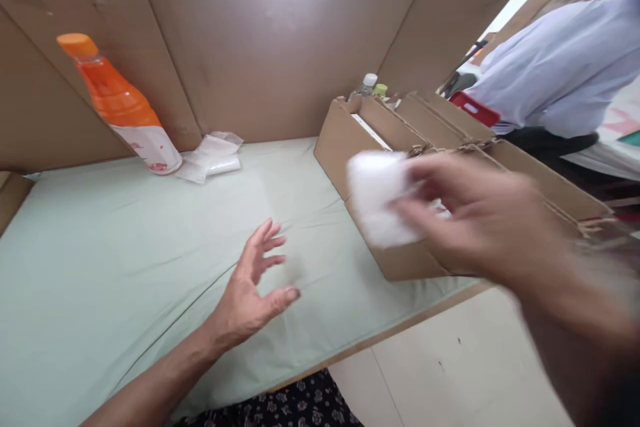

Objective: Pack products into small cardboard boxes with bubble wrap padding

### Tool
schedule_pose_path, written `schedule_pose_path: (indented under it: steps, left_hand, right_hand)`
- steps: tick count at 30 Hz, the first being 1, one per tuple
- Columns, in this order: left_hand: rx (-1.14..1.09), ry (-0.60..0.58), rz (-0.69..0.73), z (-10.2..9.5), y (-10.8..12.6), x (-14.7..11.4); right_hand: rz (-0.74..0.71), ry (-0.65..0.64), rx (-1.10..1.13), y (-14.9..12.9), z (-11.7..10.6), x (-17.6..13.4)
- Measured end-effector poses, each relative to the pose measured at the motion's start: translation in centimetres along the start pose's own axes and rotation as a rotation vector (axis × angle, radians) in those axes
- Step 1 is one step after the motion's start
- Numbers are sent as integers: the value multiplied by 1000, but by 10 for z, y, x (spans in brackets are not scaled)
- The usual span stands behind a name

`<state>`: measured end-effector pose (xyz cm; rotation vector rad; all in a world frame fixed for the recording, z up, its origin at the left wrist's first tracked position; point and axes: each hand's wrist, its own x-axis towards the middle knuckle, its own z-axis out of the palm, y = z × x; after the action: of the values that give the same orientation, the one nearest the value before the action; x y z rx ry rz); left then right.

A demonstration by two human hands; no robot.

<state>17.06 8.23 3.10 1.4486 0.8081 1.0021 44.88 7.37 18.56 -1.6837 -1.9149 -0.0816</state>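
Observation:
Between the thumb and fingers of my right hand [480, 213] is a white, soft-looking packet [381, 200], blurred by motion so its exact kind is unclear. It is held in front of a cardboard box [410, 260] with several compartments. My left hand [253, 287] hovers over the green cloth [165, 233], empty, thumb and fingers spread. Farther back on the cloth lie clear plastic packets with white contents [215, 155]. To their left stands an orange bottle [127, 110] with a white label and an orange cap.
A tall cardboard panel [280, 33] closes off the back. Bottles with a white cap [370, 80] and a green cap [380, 89] poke out of the box. At the right is another person in a pale shirt [560, 67], near a red object [475, 109].

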Motion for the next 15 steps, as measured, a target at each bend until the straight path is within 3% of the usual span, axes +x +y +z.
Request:
schedule_pose_path:
  steps: [2, 4, 7, 9, 10, 12, 15]
  left_hand:
    - [-267, -22, -152, 14, 4, 11]
    - [-363, 58, -326, 7, 3, 26]
    - [-356, 289, -398, -40, 1, 70]
    - [-328, 421, -279, -81, 1, 111]
    - [-317, 471, -218, -101, 1, 132]
    - [-320, 510, -296, -130, -3, 164]
    - [-271, 600, -472, -144, -18, 177]
  right_hand:
    - [-171, -334, 224, -32, 27, 3]
    - [-172, -427, 308, -30, 41, 18]
    - [76, -176, 115, 24, 34, 60]
    - [204, -154, -103, 73, 27, 93]
    - [232, -191, -212, 94, 27, 108]
    - [233, -373, -364, 123, 33, 131]
    - [196, -714, -459, 138, 52, 150]
